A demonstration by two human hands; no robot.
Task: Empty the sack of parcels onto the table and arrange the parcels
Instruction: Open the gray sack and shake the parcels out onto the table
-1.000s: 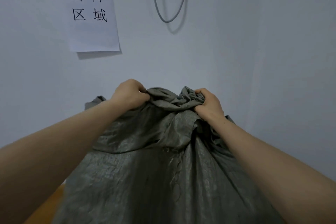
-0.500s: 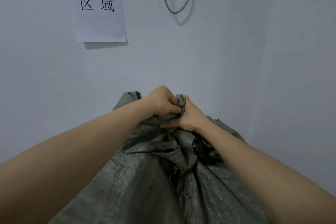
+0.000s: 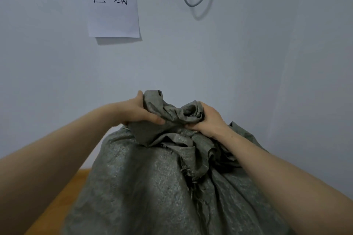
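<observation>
Filling the lower half of the view, a grey-green woven sack (image 3: 152, 187) stands bulging on a wooden table (image 3: 63, 192), of which only a brown strip shows at lower left. A frayed seam with loose threads runs down the sack's front. Two bare forearms reach in from the bottom corners toward its bunched top. The left hand (image 3: 137, 110) is closed around a fold of the gathered cloth, thumb pressed along the front and fingers wrapped behind it. The right hand (image 3: 208, 120) is clenched on the twisted neck just beside it, its fingers buried in the crumpled fabric. The two hands sit close together, with a knot of cloth between them. No parcels show; whatever the sack holds is hidden inside. Behind stands a pale wall (image 3: 267, 63). On it hangs a white paper sign (image 3: 114, 15) printed with black characters, upper left, and to its right a loop of grey cable (image 3: 193, 4) dangles down.
</observation>
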